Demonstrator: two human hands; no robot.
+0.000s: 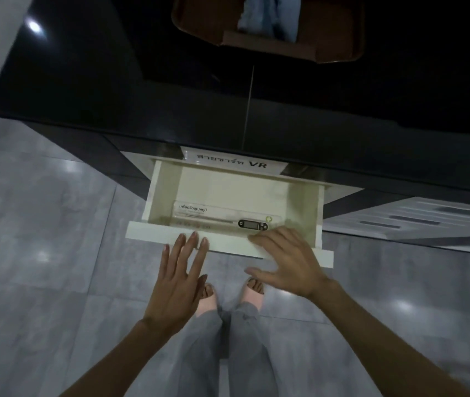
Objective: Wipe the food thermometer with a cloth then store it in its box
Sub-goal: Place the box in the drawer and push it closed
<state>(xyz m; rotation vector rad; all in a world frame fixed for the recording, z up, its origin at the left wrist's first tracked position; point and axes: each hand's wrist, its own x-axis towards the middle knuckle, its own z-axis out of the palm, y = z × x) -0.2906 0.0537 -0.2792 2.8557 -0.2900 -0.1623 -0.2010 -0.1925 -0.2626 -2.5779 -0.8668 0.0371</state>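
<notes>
A white drawer [153,232] stands pulled out from under a black counter. Inside it lies a clear plastic box [222,212] with a printed label, and in it the food thermometer [252,224] with a black display head and a thin metal probe pointing left. My left hand [179,279] has straight fingers, the tips touching the drawer's front edge. My right hand [285,262] lies spread over the front edge, just below the thermometer's head, fingers relaxed. A blue cloth [271,15] lies on a brown tray [199,27] on the counter at the top.
The black counter [84,90] runs across the top half. A paper label reading "VR" [233,161] sits above the drawer. White slatted drawers [428,222] show at the right. Grey tiled floor [41,253] and my feet in pale sandals [252,293] lie below.
</notes>
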